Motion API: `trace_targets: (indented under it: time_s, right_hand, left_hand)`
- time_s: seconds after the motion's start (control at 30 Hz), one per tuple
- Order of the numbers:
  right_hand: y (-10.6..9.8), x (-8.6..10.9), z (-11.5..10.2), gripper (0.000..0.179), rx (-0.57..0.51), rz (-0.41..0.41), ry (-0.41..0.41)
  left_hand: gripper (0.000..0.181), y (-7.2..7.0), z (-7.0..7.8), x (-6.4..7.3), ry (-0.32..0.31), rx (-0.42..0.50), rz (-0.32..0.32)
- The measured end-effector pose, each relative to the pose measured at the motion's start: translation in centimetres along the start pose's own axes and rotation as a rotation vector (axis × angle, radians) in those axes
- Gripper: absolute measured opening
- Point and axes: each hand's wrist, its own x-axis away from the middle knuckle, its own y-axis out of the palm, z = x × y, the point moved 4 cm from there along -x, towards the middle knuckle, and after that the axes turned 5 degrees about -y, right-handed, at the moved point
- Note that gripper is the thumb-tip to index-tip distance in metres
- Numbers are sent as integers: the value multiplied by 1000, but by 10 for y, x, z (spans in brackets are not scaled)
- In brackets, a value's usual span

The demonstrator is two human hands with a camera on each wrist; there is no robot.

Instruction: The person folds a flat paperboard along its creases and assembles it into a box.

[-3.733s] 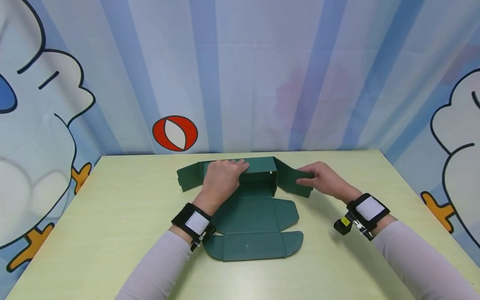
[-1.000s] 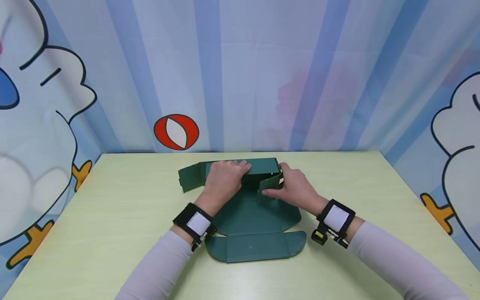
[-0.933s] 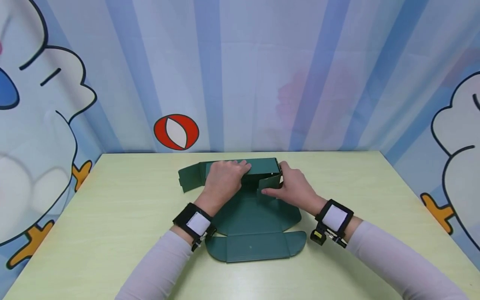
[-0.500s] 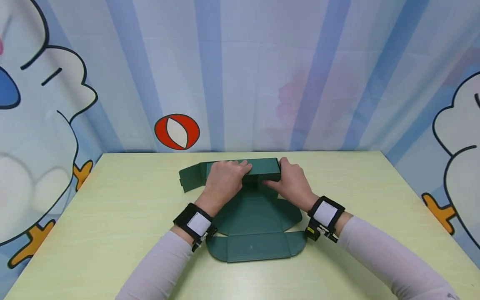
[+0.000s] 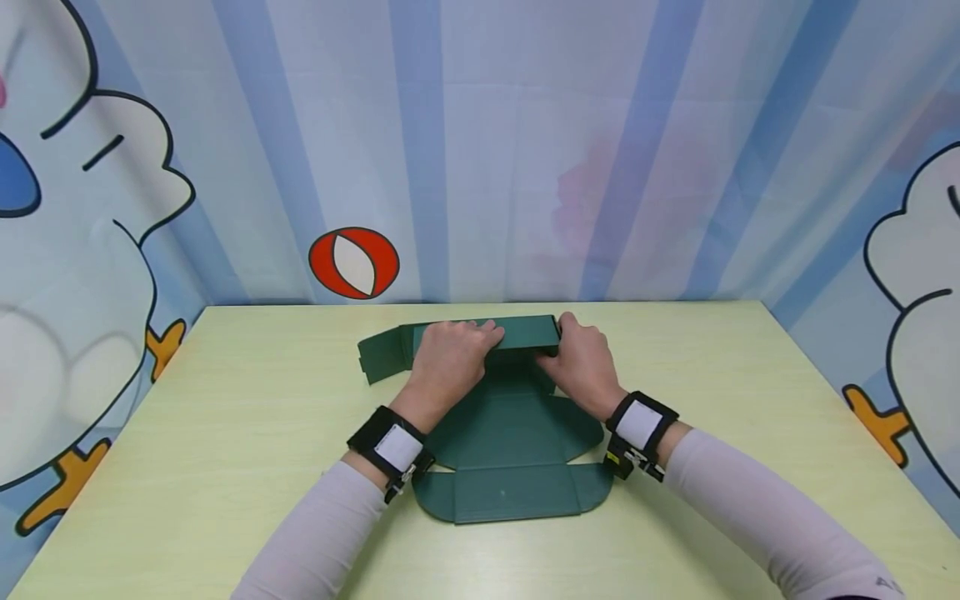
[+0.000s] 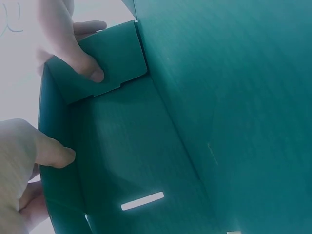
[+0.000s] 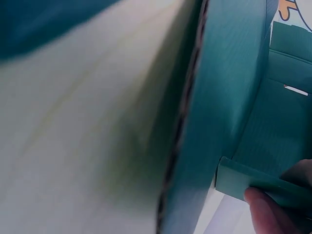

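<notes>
Green cardboard, a partly folded box, lies near the middle of the pale table, set toward its far edge, with both of the person's hands on its raised far panel. The left hand grips this panel along its upper rim, left of its middle; the left wrist view shows the thumb on the inner face and fingers outside. The right hand holds the panel's right end, pinching the inward-turned end flap, thumb on its inner face. At the opposite end, the left flap sticks outward, touched by neither hand. From between the hands the rest of the box spreads toward the person, ending in a front strip with rounded ends. A narrow slot pierces the panel beside the left thumb.

Behind the raised panel only a slim band of tabletop separates the box from the striped backdrop. Wide stretches of table run left and right, and a shallower one lies before the front strip, between the forearms.
</notes>
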Motion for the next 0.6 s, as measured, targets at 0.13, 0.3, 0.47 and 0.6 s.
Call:
trace_targets:
  time_s: [0.13,0.3,0.47,0.6]
  right_hand:
    - [1,0,0,35,12,24,4]
    - [3,1,0,34,19,40,4]
    - [3,1,0,33,19,53,7]
    - [4,0,0,32,29,63,8]
  left_hand:
    - [21,1,0,0,-2,0,-6]
    - [22,0,0,1,-5,1,-13]
    - [22,0,1,1,-3,-6,-11]
    - [22,0,1,0,-6,-11,-12]
